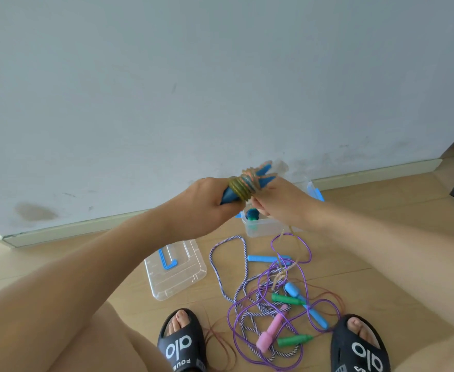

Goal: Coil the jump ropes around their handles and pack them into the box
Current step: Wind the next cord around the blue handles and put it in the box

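Two hands meet mid-frame: left hand (207,200) clamps blue handles (250,183) wound with rope; right hand (277,202) pinches the rope (243,185).

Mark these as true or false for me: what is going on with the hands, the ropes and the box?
1. The left hand holds blue handles with rope coiled round them. True.
2. The box lid is on the clear box. False: it lies on the floor beside it.
3. The box holds nothing. False: a dark blue and green bundle sits inside.
4. A pink handle lies in the rope tangle between the slippers. True.
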Motion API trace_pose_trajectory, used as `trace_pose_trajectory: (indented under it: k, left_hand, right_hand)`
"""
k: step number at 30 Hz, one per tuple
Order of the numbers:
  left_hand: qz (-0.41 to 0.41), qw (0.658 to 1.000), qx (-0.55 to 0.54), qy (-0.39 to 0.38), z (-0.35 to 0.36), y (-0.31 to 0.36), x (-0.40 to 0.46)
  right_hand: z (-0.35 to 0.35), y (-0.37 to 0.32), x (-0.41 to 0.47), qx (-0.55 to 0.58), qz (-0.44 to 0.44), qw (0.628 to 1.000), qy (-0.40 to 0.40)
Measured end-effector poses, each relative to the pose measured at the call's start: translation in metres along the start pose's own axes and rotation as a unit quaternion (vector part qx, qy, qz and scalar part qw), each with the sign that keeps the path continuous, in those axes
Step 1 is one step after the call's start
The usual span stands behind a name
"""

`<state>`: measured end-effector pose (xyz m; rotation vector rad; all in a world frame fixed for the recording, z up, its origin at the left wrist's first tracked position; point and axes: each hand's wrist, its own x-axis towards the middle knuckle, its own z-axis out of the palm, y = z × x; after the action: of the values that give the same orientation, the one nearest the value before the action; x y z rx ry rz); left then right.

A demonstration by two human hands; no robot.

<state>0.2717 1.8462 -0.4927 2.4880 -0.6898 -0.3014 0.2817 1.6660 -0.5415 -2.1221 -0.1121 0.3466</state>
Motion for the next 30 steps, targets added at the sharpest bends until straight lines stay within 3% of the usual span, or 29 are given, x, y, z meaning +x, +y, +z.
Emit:
trace_pose_trajectory:
  k: [3, 6, 10, 15, 19, 23, 26, 30]
  left_hand:
    - [-0.094, 0.993, -0.054, 0.033, -0.010, -0.019, 0.007]
    - [-0.133, 0.990, -0.028, 0.021, -0.014, -0.035, 0.009]
    - [-0.139, 0.990, 0.026, -0.006, -0.001, -0.035, 0.014]
    - [-0.087, 0.982, 0.155, -0.056, 0.011, -0.030, 0.015]
    - [-0.004, 0.973, 0.217, -0.084, 0.014, -0.008, 0.007]
    - [0.072, 0.959, 0.260, -0.088, 0.020, 0.000, -0.003]
    - [0.093, 0.971, 0.204, -0.087, 0.017, -0.005, -0.005]
    - [0.108, 0.987, 0.095, -0.067, 0.006, -0.003, -0.009]
  right_hand:
    - [-0.005, -0.001, -0.011, -0.059, 0.000, 0.998, 0.034]
    - [-0.009, -0.009, -0.024, -0.127, -0.030, 0.990, 0.051]
    - [0.003, -0.036, -0.038, -0.206, -0.122, 0.969, 0.064]
    - [-0.004, -0.058, -0.036, -0.282, -0.191, 0.933, 0.120]
    - [-0.014, -0.057, -0.023, -0.270, -0.184, 0.937, 0.128]
    - [-0.017, -0.043, -0.015, -0.214, -0.143, 0.966, 0.024]
    - [-0.017, -0.027, -0.009, -0.087, -0.073, 0.992, -0.055]
    - [-0.013, -0.016, -0.011, 0.057, -0.014, 0.994, -0.093]
